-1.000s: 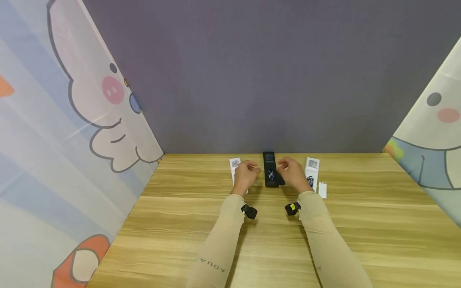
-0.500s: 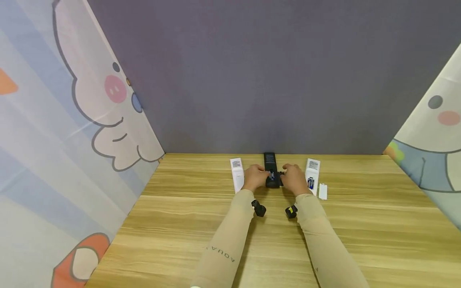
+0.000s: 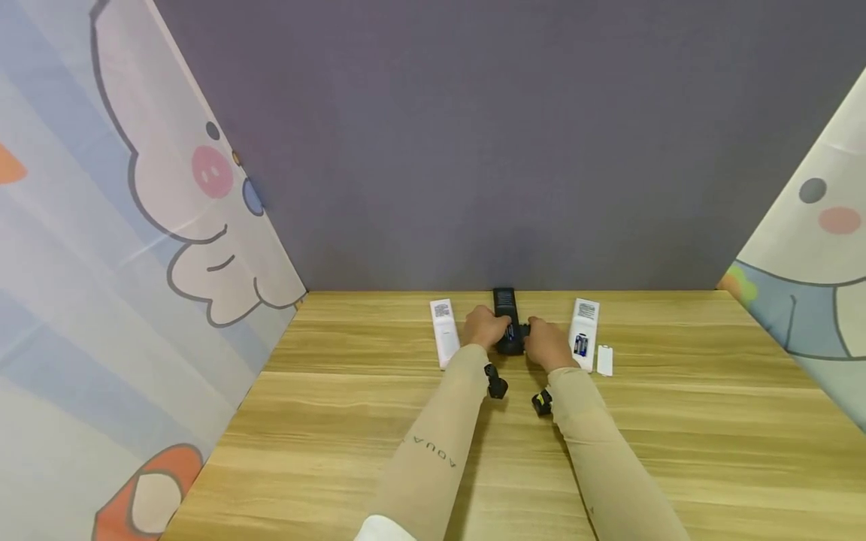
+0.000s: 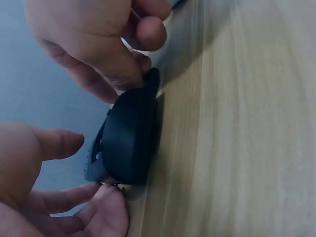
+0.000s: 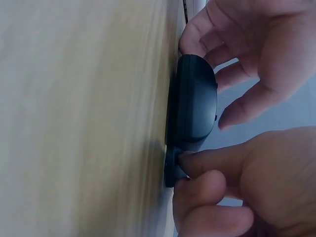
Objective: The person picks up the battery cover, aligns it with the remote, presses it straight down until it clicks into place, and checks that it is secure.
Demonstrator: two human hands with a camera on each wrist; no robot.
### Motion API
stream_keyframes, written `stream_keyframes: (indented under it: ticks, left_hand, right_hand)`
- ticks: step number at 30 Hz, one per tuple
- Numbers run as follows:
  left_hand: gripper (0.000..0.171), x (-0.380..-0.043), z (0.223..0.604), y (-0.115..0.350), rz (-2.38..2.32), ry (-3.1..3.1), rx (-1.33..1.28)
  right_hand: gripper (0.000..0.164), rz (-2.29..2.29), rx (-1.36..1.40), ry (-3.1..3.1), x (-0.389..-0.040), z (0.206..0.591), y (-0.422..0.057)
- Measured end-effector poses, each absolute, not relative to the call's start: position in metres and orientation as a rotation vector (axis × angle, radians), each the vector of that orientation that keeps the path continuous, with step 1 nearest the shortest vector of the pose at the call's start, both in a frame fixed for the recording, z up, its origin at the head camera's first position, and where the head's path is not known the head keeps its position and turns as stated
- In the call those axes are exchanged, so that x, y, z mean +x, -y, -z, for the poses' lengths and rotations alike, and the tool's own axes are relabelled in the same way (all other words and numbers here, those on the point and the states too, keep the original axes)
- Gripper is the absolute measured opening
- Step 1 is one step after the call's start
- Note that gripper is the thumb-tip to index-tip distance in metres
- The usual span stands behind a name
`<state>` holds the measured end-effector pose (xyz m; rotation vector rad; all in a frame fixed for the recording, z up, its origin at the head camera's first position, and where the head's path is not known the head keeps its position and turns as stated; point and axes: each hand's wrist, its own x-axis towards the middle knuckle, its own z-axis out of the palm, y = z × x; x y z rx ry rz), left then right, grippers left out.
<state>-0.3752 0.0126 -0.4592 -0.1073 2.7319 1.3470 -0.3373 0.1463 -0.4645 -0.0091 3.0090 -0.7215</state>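
Note:
A black remote control (image 3: 506, 300) lies back side up, with blue batteries (image 3: 510, 330) in its uncovered compartment. My left hand (image 3: 483, 328) is at its left side; in the left wrist view the fingertips (image 4: 111, 205) touch the remote's side, while the thumb stays apart above the compartment. My right hand (image 3: 546, 344) pinches a small black battery cover (image 5: 171, 168) between thumb and fingers, low at the remote's right side. In the right wrist view the cover is right beside the remote's rounded end (image 5: 195, 98), partly hidden by the fingers.
A white remote (image 3: 444, 334) lies to the left, its back cover on. Another white remote (image 3: 585, 323) lies to the right with batteries showing, its loose white cover (image 3: 605, 361) next to it. A grey panel (image 3: 501, 150) rises behind the wooden table (image 3: 325, 421).
My left hand has moved right, away from the left white remote and onto the black remote's side. My right hand has come down slightly and now pinches the black cover beside the remote.

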Motion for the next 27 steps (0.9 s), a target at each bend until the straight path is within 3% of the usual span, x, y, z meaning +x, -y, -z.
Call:
stream_keyframes:
  ticks: [5, 27]
  left_hand:
    - [0.029, -0.381, 0.464, -0.018, -1.329, -2.778, -0.162]
    - [0.037, -0.388, 0.467, -0.034, -1.194, -2.909, -0.325]
  right_hand:
    - [0.049, 0.692, -0.033, -3.005, -0.336, 0.464, -0.147]
    - [0.05, 0.731, 0.019, -2.996, -0.338, 0.464, -0.147]
